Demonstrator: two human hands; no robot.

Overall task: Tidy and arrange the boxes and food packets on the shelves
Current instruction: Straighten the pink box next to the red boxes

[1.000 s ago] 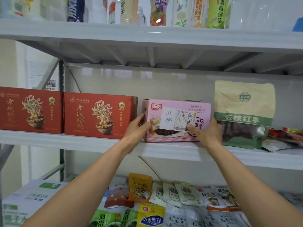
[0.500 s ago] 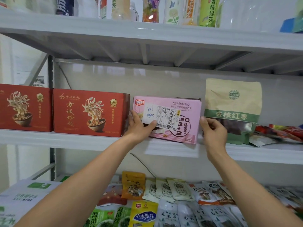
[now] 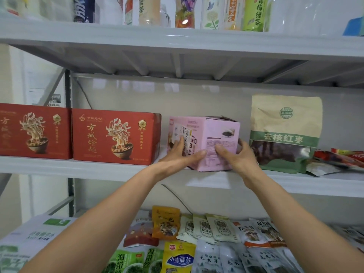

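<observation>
Pink snack box [image 3: 220,134] is seen on the middle shelf [image 3: 78,168], between the nearer red noodle box [image 3: 116,136] and the date pouch [image 3: 285,133], apart from both. It is turned corner-on to the camera: the face with the white barcode sticker is angled left, the printed text panel right. Its near bottom corner sits at the shelf's front edge.

Left hand [image 3: 177,156] is laid flat on the stickered face, fingers straight, thumb stretched toward the corner; nothing is clasped. Right hand [image 3: 236,158] is clamped on the text panel, thumb on the front, fingers hooked round the far edge.

A second red noodle box [image 3: 33,131] is set against the first, on its left. Red packets [image 3: 342,156] are lying flat right of the upright pouch. Drink bottles [image 3: 197,12] are lined up on the top shelf. Assorted food packets [image 3: 206,243] are spread on the shelf below.
</observation>
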